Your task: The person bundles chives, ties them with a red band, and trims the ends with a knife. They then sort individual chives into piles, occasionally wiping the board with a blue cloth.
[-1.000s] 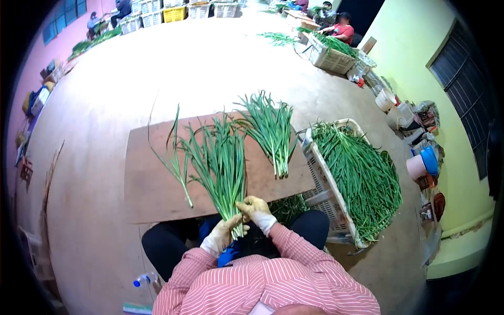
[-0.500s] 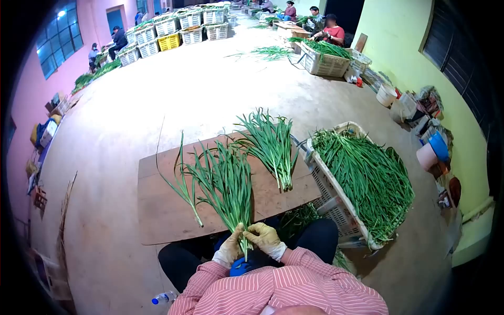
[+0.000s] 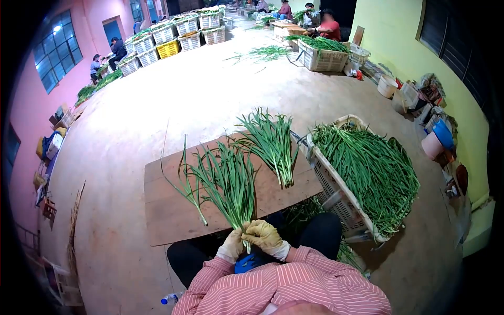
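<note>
Both hands wear pale, yellowish gloves and meet at the board's near edge. My left hand [image 3: 232, 244] is closed around the pale stems of a bunch of garlic chives [image 3: 231, 184], whose long leaves fan away over the brown board [image 3: 173, 220]. My right hand [image 3: 263, 235] presses against the same stems from the right, its fingers curled and partly hidden. Left of this bunch lie a few loose chives [image 3: 195, 200]. A second bunch [image 3: 273, 147] rests at the board's far right, leaves pointing away from me.
A pale plastic crate [image 3: 336, 181] heaped with chives [image 3: 370, 178] stands right of the board. A water bottle [image 3: 171, 298] lies on the floor at lower left. Stacked crates [image 3: 186, 26] and seated people are farther off, with buckets [image 3: 387, 86] along the right wall.
The whole view has shifted slightly, moving the board a little to the right. Both hands stay at the stems, and my right hand has closed in over them.
</note>
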Motion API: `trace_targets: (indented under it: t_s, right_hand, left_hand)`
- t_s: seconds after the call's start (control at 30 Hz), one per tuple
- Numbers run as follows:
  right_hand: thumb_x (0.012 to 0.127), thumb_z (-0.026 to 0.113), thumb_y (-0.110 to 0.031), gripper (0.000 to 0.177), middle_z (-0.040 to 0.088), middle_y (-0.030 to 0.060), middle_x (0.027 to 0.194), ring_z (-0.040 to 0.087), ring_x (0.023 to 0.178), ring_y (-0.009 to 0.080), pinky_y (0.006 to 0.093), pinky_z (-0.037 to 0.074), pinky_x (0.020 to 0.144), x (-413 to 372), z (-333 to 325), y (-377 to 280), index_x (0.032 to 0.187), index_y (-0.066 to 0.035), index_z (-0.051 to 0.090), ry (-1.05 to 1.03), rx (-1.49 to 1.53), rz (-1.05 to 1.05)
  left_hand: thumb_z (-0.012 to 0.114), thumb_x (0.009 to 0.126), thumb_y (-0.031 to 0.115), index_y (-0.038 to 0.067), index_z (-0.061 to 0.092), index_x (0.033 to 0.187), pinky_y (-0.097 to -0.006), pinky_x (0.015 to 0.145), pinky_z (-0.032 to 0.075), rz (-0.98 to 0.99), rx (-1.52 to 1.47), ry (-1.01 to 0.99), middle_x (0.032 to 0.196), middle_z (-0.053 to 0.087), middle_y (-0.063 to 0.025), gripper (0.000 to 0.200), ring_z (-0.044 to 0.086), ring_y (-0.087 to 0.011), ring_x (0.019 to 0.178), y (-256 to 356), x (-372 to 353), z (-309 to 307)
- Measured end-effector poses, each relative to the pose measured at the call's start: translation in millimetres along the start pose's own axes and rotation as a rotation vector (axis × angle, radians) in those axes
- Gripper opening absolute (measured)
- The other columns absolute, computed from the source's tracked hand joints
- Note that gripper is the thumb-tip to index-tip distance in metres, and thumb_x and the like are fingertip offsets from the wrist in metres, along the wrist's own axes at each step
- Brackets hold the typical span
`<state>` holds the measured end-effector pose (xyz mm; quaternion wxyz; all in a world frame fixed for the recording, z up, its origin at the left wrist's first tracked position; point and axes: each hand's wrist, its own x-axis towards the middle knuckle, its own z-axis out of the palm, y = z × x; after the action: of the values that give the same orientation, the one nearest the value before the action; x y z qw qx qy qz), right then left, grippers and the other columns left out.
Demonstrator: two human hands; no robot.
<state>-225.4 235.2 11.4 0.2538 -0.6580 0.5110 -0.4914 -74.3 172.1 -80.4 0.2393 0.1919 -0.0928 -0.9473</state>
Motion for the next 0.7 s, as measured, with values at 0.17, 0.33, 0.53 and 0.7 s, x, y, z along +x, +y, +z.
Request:
trace_targets:
  t_s: [0.17,0.33,0.53,0.7]
  right_hand:
    - [0.083,0.072,-0.014,0.013,0.064,0.0046,0.084,0.060,0.075,0.0136,0.0270,0.048,0.070,0,-46,-41,0.087,-0.002,0.067,0.256,0.411,0.257]
    - [0.084,0.070,-0.026,0.030,0.063,0.0105,0.089,0.061,0.078,0.0202,0.0323,0.048,0.071,-5,-147,-33,0.090,0.003,0.065,0.559,0.196,0.615]
    - [0.083,0.066,-0.041,0.062,0.061,0.0222,0.101,0.059,0.093,0.0370,0.0428,0.047,0.082,-8,-134,0,0.121,0.006,0.051,0.339,-0.721,0.373]
    - [0.079,0.073,-0.048,0.090,0.063,0.0123,0.106,0.061,0.097,0.0190,0.0323,0.048,0.082,24,-58,29,0.136,0.009,0.031,-0.256,0.484,0.835]
  left_hand:
    - [0.057,0.095,0.026,0.007,0.060,0.114,-0.0269,0.060,0.051,-0.033,0.132,0.226,0.085,0.064,-0.0025,0.028,0.060,-0.0139,0.067,10,1,17]
    - [0.061,0.092,0.028,0.008,0.061,0.114,-0.0300,0.059,0.051,-0.040,0.084,0.259,0.081,0.064,-0.0024,0.029,0.059,-0.0141,0.063,15,-10,38]
    - [0.063,0.090,0.033,0.012,0.061,0.111,-0.0294,0.059,0.052,-0.020,0.228,0.317,0.082,0.062,-0.0007,0.030,0.060,-0.0132,0.066,12,-9,49]
    - [0.064,0.091,0.020,0.009,0.063,0.104,-0.0234,0.057,0.052,-0.009,0.280,0.404,0.081,0.066,-0.0019,0.017,0.062,-0.0105,0.066,10,-17,72]
